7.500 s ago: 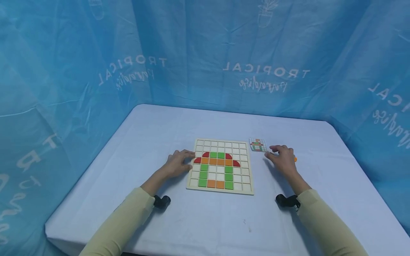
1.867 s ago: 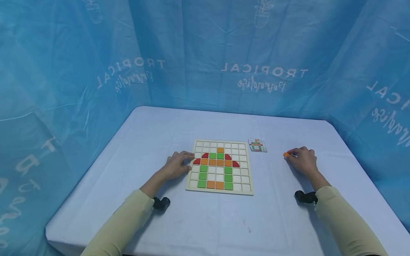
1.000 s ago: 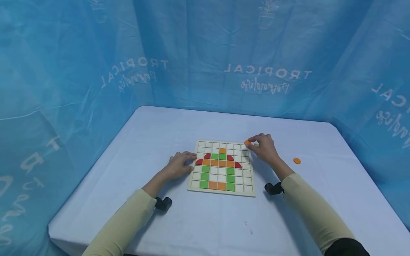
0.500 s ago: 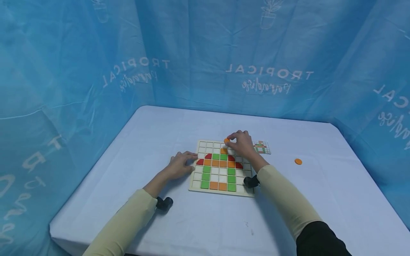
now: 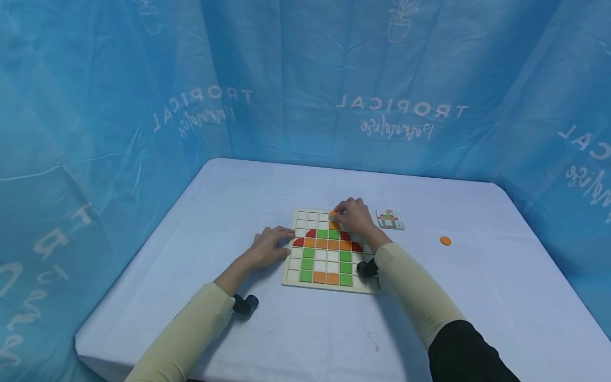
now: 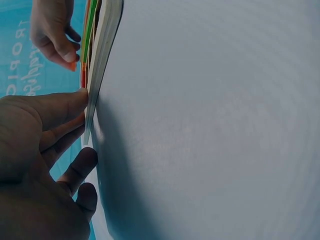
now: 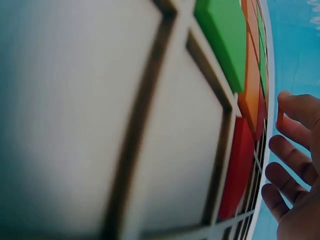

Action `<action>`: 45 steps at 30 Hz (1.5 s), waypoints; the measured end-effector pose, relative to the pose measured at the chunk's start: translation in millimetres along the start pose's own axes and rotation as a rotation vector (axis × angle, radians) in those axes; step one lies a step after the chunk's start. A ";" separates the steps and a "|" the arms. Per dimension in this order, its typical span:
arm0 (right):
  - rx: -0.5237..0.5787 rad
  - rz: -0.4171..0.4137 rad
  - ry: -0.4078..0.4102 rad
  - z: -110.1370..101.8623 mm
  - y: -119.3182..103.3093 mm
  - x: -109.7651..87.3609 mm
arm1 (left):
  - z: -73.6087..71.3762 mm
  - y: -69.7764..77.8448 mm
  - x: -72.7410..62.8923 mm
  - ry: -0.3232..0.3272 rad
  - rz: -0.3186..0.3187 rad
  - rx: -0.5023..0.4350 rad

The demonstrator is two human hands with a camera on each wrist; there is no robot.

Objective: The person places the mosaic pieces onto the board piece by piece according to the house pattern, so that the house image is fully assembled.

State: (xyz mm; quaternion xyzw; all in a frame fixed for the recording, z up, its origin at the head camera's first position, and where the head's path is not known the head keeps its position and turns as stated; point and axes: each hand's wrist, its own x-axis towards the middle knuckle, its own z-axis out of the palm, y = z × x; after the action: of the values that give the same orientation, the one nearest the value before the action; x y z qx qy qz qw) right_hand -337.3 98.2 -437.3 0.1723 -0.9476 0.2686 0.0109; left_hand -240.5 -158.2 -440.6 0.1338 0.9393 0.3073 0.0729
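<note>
A square wooden grid board (image 5: 305, 284) lies on the table, with green, orange and red flat pieces set in its cells. Along its left edge my left hand (image 5: 267, 248) rests with thumb and fingertips against the rim; the left wrist view shows these fingers fairly straight at the board (image 6: 105, 50). Over the upper part of the board, my right hand (image 5: 357, 216) pinches an orange disc (image 5: 333, 214) between thumb and finger, just above an orange square (image 5: 334, 226). In the right wrist view the disc (image 7: 280, 118) appears edge-on. My right forearm covers part of the board's right side.
A small pattern card (image 5: 390, 218) lies right of the board, showing a similar coloured design. Farther right lies another orange disc (image 5: 445, 241). The white-covered table (image 5: 305, 339) is backed by a blue curtain (image 5: 296, 79).
My right hand picked up one orange disc at the right and carried it left to the board's upper cells. An orange square has appeared above the green ones. My left hand stayed.
</note>
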 end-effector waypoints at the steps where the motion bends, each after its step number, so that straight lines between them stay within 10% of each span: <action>1: -0.004 0.001 -0.004 0.8 0.3 0.0 | 0.1 0.4 0.0 -0.001 -0.002 -0.001; 32: 0.020 0.002 0.042 -7.1 5.4 -5.4 | 0.5 3.2 0.8 0.000 0.002 0.007; 45: 0.062 0.129 0.238 -62.9 52.7 -63.5 | -1.6 -0.4 -0.2 -0.006 0.000 -0.005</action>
State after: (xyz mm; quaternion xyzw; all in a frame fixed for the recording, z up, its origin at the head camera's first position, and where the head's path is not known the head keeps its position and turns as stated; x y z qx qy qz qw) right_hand -299.6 192.8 -417.3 0.0784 -0.9399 0.3166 0.1009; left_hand -240.8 -159.5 -439.6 0.1343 0.9384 0.3092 0.0762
